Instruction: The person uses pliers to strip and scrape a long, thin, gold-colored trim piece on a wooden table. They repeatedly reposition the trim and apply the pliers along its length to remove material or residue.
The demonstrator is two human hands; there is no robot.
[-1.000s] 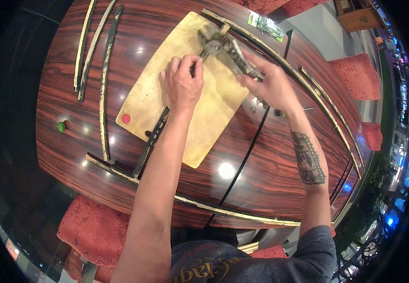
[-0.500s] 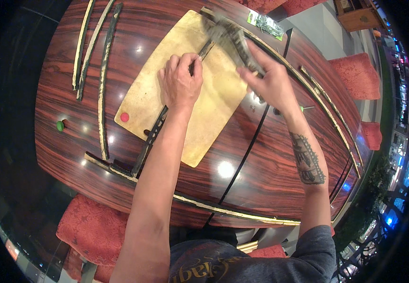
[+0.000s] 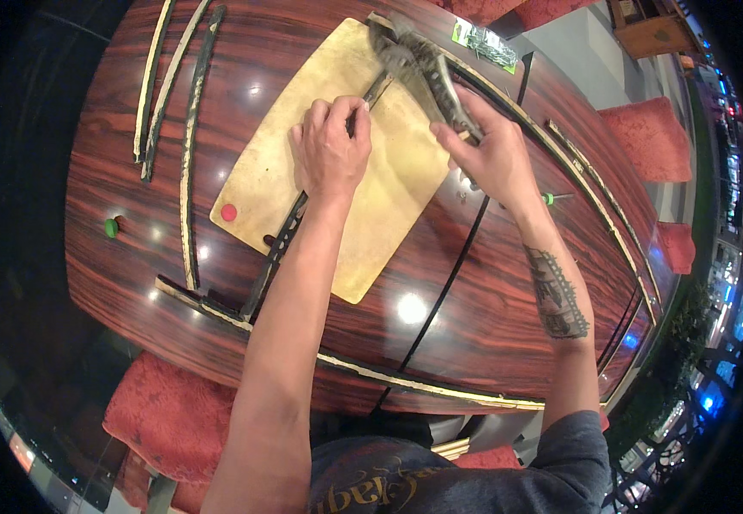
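Note:
My left hand (image 3: 330,150) is closed around a narrow dark strip (image 3: 279,244) with a row of holes, pressing it onto a yellowish cutting board (image 3: 363,231). The strip's far end shows beyond my fingers, and its near end runs past the board beside my forearm. In my right hand (image 3: 493,146) is a hammer (image 3: 440,81) with a dark handle. Its head is smeared by motion and hangs over the strip's far end, near the board's top edge. Whether the head touches the strip cannot be made out.
Several thin dark-and-cream strips (image 3: 190,163) lie on the glossy wooden table (image 3: 140,257), at the left, right and front edges. A clear packet (image 3: 491,47) lies at the far side. A green cap (image 3: 111,228) sits at the left. Red chairs (image 3: 166,415) stand around.
The hammer's blurred head has shifted slightly, still over the strip's far end. My left hand keeps its hold in the same place; the view has moved very little.

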